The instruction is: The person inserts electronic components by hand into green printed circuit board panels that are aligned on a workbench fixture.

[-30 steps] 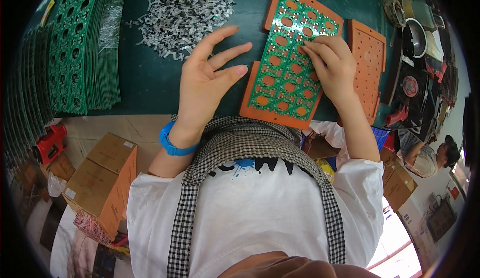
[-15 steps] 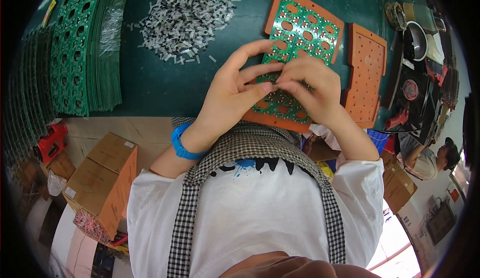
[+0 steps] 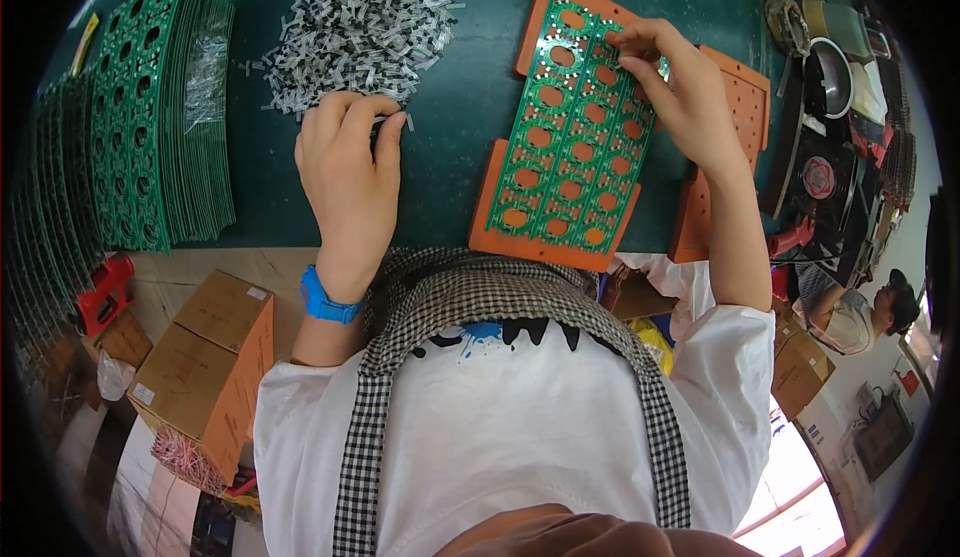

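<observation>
My left hand [image 3: 350, 172], a blue watch on its wrist, reaches to the near edge of a pile of small clear-and-black parts [image 3: 365, 32]. Its fingers bend down at the parts and the thumb stands off from them; I see nothing held. Over the upper right of a green circuit board [image 3: 560, 147] with rows of round holes is my right hand [image 3: 680, 92]. Its thumb and forefinger are drawn together at the board; anything between them is too small to make out. Beneath the board lies an orange-brown tray [image 3: 490, 192].
Another orange-brown tray [image 3: 748, 107] with small holes lies to the right. Tall stacks of green circuit boards [image 3: 165, 107] stand at the left. Cardboard boxes [image 3: 200, 357] sit below the table's front edge. A person [image 3: 855, 317] is at the far right.
Both hands were together over the board. My left hand has moved left to the pile, and my right has moved up to the board's upper right, uncovering the board's middle.
</observation>
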A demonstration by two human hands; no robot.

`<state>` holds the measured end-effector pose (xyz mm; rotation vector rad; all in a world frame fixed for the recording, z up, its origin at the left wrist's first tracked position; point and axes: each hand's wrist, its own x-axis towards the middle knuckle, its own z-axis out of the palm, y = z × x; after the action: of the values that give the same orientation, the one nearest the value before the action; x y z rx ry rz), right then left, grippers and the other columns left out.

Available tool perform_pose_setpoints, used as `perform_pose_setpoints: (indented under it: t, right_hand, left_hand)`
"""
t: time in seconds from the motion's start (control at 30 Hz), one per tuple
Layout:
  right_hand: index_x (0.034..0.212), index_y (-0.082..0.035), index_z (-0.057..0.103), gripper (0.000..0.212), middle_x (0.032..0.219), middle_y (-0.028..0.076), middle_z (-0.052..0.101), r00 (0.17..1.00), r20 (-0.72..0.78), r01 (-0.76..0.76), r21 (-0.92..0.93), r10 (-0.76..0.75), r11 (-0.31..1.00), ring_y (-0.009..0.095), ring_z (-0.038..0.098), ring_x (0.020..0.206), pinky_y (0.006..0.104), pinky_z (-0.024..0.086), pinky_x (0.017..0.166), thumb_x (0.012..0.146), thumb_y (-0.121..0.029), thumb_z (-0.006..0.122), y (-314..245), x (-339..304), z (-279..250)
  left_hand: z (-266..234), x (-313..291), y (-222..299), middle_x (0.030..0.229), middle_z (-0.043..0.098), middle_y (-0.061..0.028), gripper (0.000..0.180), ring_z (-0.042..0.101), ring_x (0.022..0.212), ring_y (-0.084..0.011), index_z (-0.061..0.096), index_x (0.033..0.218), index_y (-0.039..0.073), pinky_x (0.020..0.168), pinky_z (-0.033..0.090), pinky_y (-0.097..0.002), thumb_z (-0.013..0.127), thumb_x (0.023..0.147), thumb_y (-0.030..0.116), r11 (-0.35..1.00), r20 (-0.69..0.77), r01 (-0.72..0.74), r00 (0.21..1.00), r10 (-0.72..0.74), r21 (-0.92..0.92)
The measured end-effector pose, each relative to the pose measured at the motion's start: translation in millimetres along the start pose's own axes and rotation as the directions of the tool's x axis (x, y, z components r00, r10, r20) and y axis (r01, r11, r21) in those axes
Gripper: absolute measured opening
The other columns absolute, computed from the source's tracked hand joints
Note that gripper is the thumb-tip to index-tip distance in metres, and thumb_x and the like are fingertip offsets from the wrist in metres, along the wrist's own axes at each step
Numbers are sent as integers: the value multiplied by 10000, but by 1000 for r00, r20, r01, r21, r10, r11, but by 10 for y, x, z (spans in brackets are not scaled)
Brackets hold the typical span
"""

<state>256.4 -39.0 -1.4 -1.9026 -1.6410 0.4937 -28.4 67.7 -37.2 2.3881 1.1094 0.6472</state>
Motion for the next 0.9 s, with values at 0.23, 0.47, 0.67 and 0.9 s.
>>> perform_pose_setpoints:
  t: [0.23, 0.47, 0.67, 0.9]
  right_hand:
    - [1059, -53, 537, 195, 921, 113, 644, 996, 75, 59, -47, -55, 997, 270, 649, 901, 345, 514, 737, 873, -48, 595, 9, 64, -45]
    - [1015, -58, 544, 156, 894, 102, 641, 995, 18, 96, -103, -95, 990, 277, 644, 872, 352, 512, 718, 868, -48, 595, 10, 26, 12]
    - [1014, -63, 549, 215, 874, 88, 633, 945, 54, 325, -268, -323, 907, 292, 631, 844, 358, 512, 676, 807, -32, 597, -27, 68, -35]
    - [926, -60, 478, 216, 819, 88, 581, 926, 252, 372, -484, -281, 792, 290, 602, 783, 371, 490, 618, 732, -15, 564, -225, 96, -121]
  left_hand:
    - [37, 34, 27, 909, 560, -66, 96, 526, 859, -262, 588, 893, 63, 763, 416, -375, 651, 824, 84, 976, 11, -108, 994, 108, 188]
    - [34, 55, -16, 902, 544, -56, 166, 519, 857, -250, 580, 922, 83, 760, 406, -370, 677, 790, 110, 958, 42, -181, 983, 176, 222]
    - [-101, 39, -50, 873, 554, -63, 158, 537, 848, -261, 608, 897, 77, 740, 404, -378, 693, 765, 97, 996, 65, -87, 994, 86, 14]
    - [-60, 41, -33, 850, 554, -61, 132, 528, 849, -268, 603, 875, 70, 753, 403, -380, 678, 767, 62, 988, 12, -133, 991, 132, 73]
